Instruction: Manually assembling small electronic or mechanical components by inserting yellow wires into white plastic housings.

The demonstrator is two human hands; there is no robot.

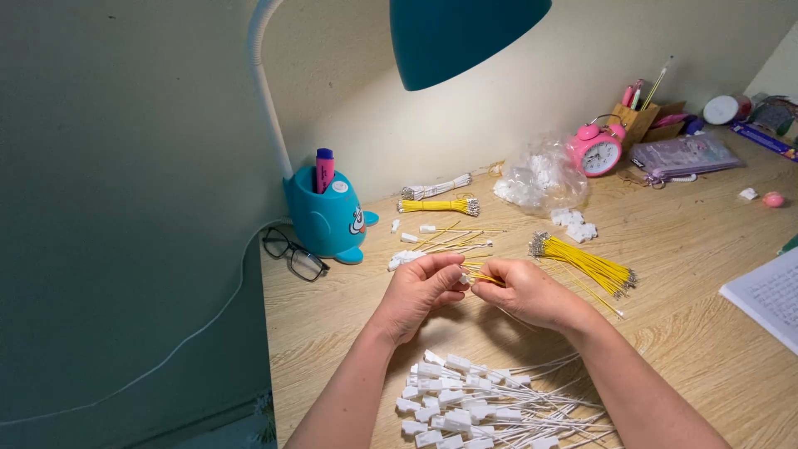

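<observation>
Step in hand: a yellow wire [485, 278] is being fitted into a small white connector [464, 280], judged from how the two are brought together between the hands above the middle of the wooden desk [706, 249].
Left hand [418, 293]: fingers are curled and pressed together at the tips, pinching the white connector.
Right hand [530, 293]: thumb and forefinger are closed on the yellow wire, whose end is aimed at the connector; whether it is already seated cannot be told.
Finished pile [478, 403]: white connectors with pale leads are heaped near the desk's front edge, just below the hands.
Wire stock: a loose bundle of yellow wires [586, 266] lies to the right of the hands; a tied yellow bundle [438, 205] and a white bundle [436, 188] lie farther back, near the wall.
Spare housings: loose white connectors [575, 224] sit beside a clear plastic bag [540, 176].
Next move calls for: fine alignment of the wire's metal end with the connector's opening, and a straight, steady push while the housing is held still.
</observation>
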